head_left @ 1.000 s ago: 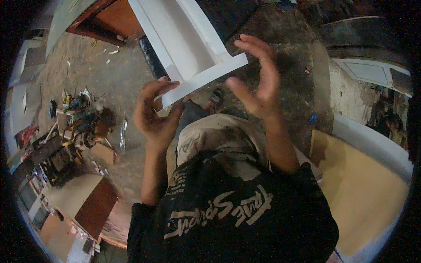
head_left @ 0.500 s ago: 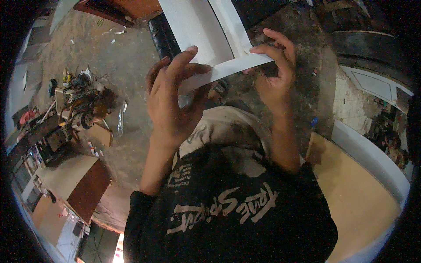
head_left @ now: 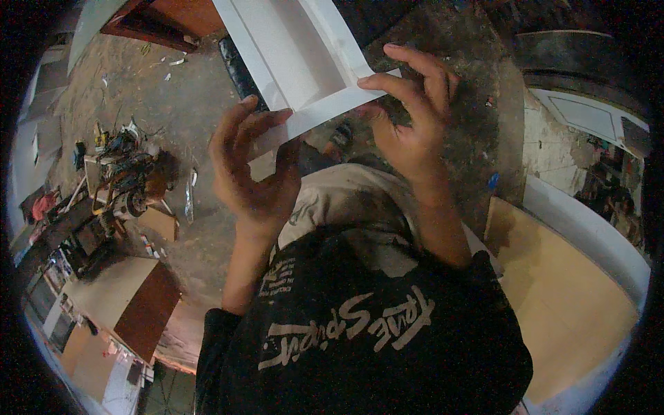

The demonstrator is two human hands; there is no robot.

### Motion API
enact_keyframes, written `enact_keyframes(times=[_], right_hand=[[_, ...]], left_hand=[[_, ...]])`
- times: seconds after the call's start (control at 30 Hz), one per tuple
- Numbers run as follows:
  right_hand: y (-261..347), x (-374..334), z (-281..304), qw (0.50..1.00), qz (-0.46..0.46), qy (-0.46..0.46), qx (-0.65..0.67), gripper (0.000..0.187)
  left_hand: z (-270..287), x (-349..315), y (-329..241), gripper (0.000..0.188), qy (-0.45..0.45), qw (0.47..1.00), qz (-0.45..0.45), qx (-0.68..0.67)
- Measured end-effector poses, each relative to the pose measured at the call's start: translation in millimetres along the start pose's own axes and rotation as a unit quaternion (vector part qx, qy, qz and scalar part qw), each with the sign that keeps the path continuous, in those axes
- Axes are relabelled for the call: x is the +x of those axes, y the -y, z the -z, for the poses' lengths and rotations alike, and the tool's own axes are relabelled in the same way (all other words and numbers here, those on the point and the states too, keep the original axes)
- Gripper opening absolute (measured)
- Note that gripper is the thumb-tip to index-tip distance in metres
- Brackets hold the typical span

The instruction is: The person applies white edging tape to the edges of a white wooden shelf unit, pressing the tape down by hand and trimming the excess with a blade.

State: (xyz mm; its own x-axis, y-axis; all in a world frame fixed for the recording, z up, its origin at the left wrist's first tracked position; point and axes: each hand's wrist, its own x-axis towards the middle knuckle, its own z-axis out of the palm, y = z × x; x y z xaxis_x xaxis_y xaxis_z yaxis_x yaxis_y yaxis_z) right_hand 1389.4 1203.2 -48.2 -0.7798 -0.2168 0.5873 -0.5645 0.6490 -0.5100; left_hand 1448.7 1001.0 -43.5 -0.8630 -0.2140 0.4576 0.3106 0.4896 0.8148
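A long white shallow tray-like frame (head_left: 252, 52) with raised sides runs away from me at the top. Across its near end lies a flat white strip (head_left: 328, 111), slightly slanted, its right end higher. My left hand (head_left: 256, 176) grips the strip's left part between thumb and fingers, fingertips over the upper edge by the frame's left corner. With thumb and index finger, my right hand (head_left: 411, 135) pinches the strip near the frame's right corner; its other fingers are raised. Whether strip and frame are joined, I cannot tell.
A black glossy object (head_left: 235, 69) shows beside the frame on the left. Tangled tools and cables (head_left: 124, 169) lie left on the stained floor (head_left: 187, 131). A brown-sided box (head_left: 149, 311) stands lower left. A pale board (head_left: 560, 277) leans at lower right.
The frame, the strip and both hands have shifted left in the view, and more of the frame's inside shows. Both hands keep their grip on the strip.
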Motion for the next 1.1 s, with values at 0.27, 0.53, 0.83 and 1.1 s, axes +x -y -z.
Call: enact_keyframes(times=[0.27, 0.53, 0.83, 1.1], right_hand=[[14, 1, 6, 0.998, -0.032, 0.025, 0.049, 0.036], [16, -4, -21, 0.9, -0.277, -0.106, 0.32, 0.044], [25, -9, -11, 0.836, -0.405, -0.081, 0.362, 0.038], [43, -10, -9, 0.874, -0.377, -0.163, 0.259, 0.037]], left_hand=[[9, 6, -11, 0.065, 0.041, 0.999, 0.003, -0.015], [18, 23, -31, 0.063, 0.023, 0.978, 0.209, -0.003], [47, -17, 26, 0.067, -0.143, 0.945, 0.208, -0.208], [46, -16, 29, 0.048, -0.122, 0.967, 0.191, -0.113]])
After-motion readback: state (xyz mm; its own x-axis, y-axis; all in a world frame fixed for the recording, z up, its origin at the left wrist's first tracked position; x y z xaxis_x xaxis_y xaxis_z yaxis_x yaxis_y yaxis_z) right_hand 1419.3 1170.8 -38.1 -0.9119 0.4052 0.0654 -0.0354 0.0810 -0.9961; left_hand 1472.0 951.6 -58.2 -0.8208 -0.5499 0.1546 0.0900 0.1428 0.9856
